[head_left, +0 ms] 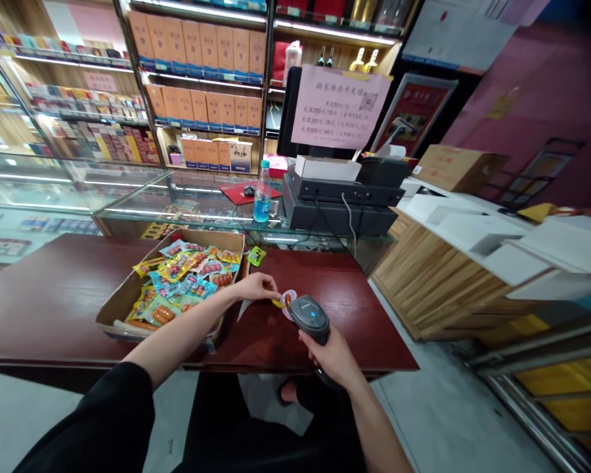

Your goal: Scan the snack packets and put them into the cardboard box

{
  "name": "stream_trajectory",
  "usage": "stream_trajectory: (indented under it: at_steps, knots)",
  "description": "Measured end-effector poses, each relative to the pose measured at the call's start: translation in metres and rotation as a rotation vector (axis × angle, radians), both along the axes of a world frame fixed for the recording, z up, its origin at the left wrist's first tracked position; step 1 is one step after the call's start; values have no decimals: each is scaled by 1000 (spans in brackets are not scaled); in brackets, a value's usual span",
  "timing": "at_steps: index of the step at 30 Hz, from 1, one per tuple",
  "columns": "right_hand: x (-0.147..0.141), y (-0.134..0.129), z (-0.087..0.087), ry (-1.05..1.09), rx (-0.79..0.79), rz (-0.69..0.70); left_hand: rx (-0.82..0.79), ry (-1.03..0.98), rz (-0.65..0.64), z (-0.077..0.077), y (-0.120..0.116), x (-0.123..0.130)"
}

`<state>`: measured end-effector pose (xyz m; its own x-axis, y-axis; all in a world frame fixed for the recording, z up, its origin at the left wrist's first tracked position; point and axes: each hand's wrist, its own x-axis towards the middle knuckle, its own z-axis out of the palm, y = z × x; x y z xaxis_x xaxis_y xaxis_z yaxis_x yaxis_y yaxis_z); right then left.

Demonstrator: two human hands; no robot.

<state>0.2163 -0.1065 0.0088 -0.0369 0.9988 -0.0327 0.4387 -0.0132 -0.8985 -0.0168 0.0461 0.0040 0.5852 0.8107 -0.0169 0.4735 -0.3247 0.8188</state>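
Observation:
My right hand [335, 355] is wrapped round the handle of a dark grey barcode scanner [309, 316], whose head shows a small blue light and points left. Just left of the scanner's head, my left hand [257, 287] pinches the yellow edge of a small snack packet [288, 299]. Part of this packet is pale and see-through with something reddish-brown inside, and the scanner partly covers it. Beside my left forearm stands an open cardboard box [109, 303] full of colourful snack packets, several with small sausages showing. A green packet [257, 255] lies by the box's far right corner.
The dark red table [374, 328] carries all this. Behind it, a glass counter [187, 197] bears a blue bottle [262, 197], a mouse [249, 190] on a red mat and a black till unit [342, 207]. White boxes [477, 230] stand on a wooden cabinet at right.

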Motion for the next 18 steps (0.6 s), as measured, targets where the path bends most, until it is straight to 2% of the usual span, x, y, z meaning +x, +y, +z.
stream_trajectory:
  at_steps: [3,6,8,10,14,18]
  knots:
    - [1,1,-2,-3,-8,1,134,180,52,-7,0,-1]
    - [1,1,-4,-11,-31,3,245,335,-10,-10,-1,-1]
    - [0,1,-5,-22,-34,5,233,390,-42,-9,-1,-1]
    - [-1,1,-6,-27,-32,10,163,418,18,-7,0,-1]
    - [-4,2,-7,-26,-30,23,75,363,194,-4,1,-2]
    - [-8,4,-6,-32,-33,29,151,203,221,-3,2,-2]
